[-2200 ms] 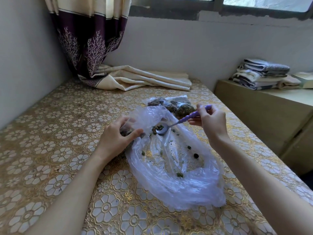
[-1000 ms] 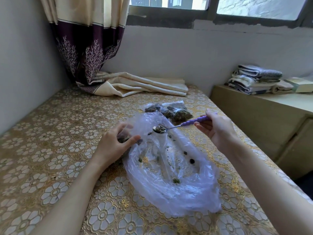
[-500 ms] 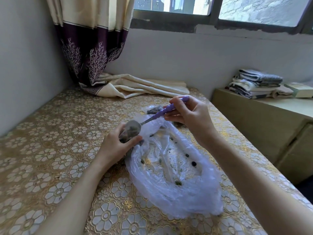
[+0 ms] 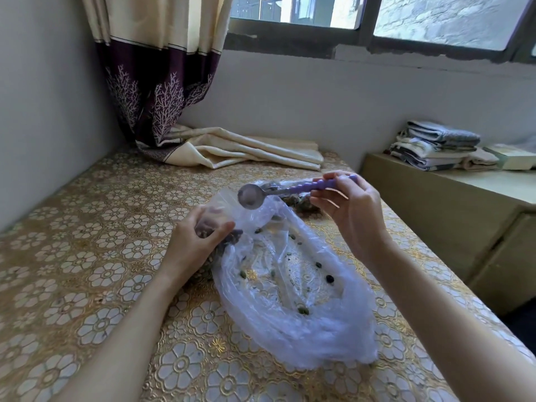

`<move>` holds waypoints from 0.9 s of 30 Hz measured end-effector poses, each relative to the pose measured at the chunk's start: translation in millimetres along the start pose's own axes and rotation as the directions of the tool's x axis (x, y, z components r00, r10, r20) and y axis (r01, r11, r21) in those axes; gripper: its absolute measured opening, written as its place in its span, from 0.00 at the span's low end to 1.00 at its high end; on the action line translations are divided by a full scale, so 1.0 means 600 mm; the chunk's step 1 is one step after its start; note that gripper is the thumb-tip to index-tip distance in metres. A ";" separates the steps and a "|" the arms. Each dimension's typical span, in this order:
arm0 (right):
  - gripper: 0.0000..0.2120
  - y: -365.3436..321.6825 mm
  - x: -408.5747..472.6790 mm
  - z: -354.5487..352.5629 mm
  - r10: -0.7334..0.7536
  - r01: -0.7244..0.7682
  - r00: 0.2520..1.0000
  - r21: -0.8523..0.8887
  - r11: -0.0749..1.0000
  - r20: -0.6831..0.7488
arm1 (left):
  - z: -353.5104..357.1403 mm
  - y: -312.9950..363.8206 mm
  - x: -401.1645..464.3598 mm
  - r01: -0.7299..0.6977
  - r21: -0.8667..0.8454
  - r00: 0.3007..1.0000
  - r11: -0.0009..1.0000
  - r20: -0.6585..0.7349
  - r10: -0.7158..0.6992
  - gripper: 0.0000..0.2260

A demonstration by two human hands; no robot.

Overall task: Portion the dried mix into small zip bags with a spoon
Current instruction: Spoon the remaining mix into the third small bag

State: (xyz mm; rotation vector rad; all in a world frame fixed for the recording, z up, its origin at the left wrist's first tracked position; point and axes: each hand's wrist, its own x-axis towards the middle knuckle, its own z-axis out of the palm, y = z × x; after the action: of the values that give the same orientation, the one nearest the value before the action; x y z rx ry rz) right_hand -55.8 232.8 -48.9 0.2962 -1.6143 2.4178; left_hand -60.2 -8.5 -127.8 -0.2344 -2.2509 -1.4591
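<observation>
Right hand [image 4: 352, 211] fingers pinch purple spoon [image 4: 290, 191] handle, bowl looks empty, tipped above left fingers; left hand [image 4: 193, 245] clasps small zip bag [image 4: 216, 227] of dried mix — light, floppy, slippery film, best held at mouth; big bag [image 4: 293, 300] beside on worktop [image 4: 87, 227] — nearly emptied
</observation>
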 end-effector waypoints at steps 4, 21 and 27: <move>0.08 0.004 0.001 -0.048 0.032 -0.037 0.994 -0.044 0.998 -0.106 | 0.003 0.000 0.000 -0.007 0.042 1.000 0.999 0.003 0.007 0.20; 0.08 -0.023 0.047 -0.077 -0.075 0.162 0.985 -0.690 0.705 0.154 | 0.004 0.005 -0.002 -0.036 0.090 0.999 0.995 0.036 0.033 0.18; 0.10 -0.026 0.067 -0.069 0.079 0.056 0.985 -0.707 0.705 0.156 | 0.005 0.002 -0.001 -0.035 0.089 0.998 0.995 0.047 0.031 0.18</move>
State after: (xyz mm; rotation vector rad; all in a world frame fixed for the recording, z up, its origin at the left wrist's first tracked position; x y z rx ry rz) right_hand -91.9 279.8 -39.4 0.3547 -2.4758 1.5998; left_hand -60.2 -5.5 -128.0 -0.2787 -2.3312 -1.3452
